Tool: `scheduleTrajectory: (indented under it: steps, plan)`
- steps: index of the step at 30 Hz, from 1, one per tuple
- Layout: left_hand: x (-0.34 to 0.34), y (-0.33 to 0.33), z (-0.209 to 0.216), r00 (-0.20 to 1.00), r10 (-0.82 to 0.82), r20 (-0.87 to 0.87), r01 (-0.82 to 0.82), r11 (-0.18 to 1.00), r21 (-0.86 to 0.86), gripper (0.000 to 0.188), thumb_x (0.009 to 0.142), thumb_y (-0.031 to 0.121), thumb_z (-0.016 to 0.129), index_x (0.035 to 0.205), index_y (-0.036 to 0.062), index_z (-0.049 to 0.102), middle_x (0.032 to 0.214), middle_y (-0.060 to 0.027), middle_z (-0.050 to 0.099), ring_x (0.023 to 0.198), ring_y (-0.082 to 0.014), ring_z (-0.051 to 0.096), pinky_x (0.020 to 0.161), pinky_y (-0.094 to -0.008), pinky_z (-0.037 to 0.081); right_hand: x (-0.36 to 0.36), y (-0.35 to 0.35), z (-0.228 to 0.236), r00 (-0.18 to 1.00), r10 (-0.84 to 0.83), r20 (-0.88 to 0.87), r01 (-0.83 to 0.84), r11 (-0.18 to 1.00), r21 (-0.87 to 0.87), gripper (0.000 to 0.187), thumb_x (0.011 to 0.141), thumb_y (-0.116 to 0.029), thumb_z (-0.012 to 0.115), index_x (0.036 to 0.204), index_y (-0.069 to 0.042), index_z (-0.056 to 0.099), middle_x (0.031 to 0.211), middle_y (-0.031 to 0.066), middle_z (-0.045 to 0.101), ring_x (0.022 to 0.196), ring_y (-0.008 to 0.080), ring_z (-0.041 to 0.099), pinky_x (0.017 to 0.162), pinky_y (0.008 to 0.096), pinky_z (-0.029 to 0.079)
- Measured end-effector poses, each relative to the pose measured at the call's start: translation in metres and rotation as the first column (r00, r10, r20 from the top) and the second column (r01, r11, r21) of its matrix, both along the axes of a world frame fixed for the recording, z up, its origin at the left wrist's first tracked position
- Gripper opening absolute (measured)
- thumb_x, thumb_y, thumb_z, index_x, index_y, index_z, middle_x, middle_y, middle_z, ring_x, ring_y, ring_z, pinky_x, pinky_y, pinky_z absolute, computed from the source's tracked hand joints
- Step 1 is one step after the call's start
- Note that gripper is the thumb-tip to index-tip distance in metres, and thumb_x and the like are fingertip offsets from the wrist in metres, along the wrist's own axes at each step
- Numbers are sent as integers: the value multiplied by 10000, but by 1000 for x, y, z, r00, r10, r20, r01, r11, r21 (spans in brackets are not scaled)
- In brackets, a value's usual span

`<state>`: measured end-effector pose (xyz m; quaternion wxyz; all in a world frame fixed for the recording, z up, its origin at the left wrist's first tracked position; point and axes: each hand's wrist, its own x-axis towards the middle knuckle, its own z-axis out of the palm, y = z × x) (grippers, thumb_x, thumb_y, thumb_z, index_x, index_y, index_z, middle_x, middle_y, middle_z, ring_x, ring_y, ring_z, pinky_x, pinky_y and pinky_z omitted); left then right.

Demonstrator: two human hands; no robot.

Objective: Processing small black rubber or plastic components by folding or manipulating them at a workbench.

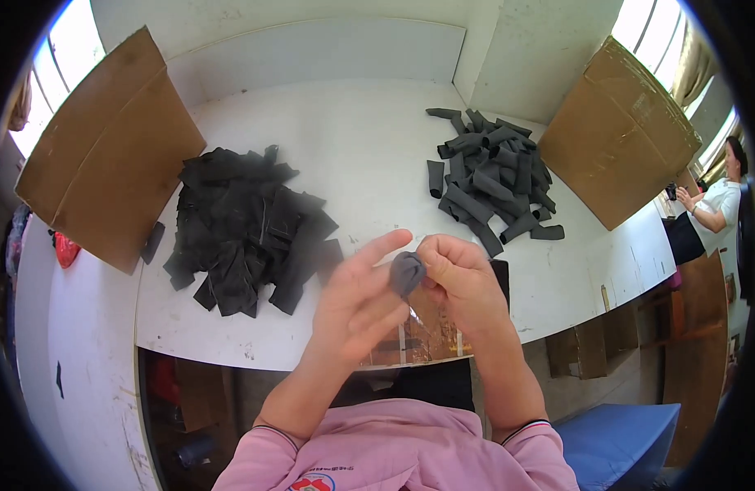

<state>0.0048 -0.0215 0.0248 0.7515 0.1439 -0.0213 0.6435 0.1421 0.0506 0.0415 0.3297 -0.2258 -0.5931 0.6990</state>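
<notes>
My right hand (463,282) is closed, thumb and fingers pinching a small bunched piece of dark grey fabric (407,274) above the table's front edge. Beside that fabric, my left hand (363,290) has its fingers stretched out and apart, slightly blurred by motion. A thin shiny metallic thing (416,316) shows below the fabric; its kind is unclear. To the left on the table lies a heap of flat, black fabric pieces (238,229). A pile of dark grey fabric tubes (496,176) sits at the back right.
Upright cardboard panels stand at the left (107,155) and right (619,131) of the white table (361,155). A brown patterned surface (431,331) lies under my hands. Another person (717,209) is at the far right. A blue object (619,442) is at the lower right.
</notes>
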Motion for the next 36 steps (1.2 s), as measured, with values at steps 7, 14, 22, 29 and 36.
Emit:
scheduleTrajectory:
  steps: [7,14,22,29,36]
  plan:
    - [4,9,-40,991,124,-58,-136,932,-335,359,813,4,458,1166,-22,397,833,-122,578,337,-41,295,362,-186,248,-5,11,-48,998,62,-20,-65,927,-368,188,866,-166,478,707,-72,516,645,-51,460,569,28,398,512,168,316]
    - [9,-1,-25,643,354,-679,-439,897,52,305,826,52,520,1104,-3,408,627,-28,489,341,-35,278,357,-178,232,-11,26,-56,975,214,-60,-220,967,-125,190,839,-153,498,666,-76,485,621,-48,454,560,30,387,514,187,322]
    - [-3,10,-49,967,97,233,-11,938,-345,228,883,123,429,1064,-6,477,773,-95,586,323,-43,308,355,-181,260,-13,20,-51,992,87,96,-67,979,-193,232,826,-209,527,645,-76,468,591,-28,442,536,48,394,510,184,330]
    - [8,2,-63,902,111,-417,-261,910,-323,246,860,157,497,1051,1,492,751,-47,571,345,-29,317,350,-181,257,-10,19,-86,995,99,0,-93,940,-327,223,838,-211,509,678,-60,478,608,-5,481,539,63,431,511,196,353]
    - [-5,8,-28,-139,568,-811,-454,691,562,251,787,51,560,1031,-7,548,913,-67,561,834,-153,518,741,-259,415,-1,16,-77,982,-72,176,73,997,3,189,821,-192,486,759,-17,523,707,33,538,647,90,503,580,230,395]
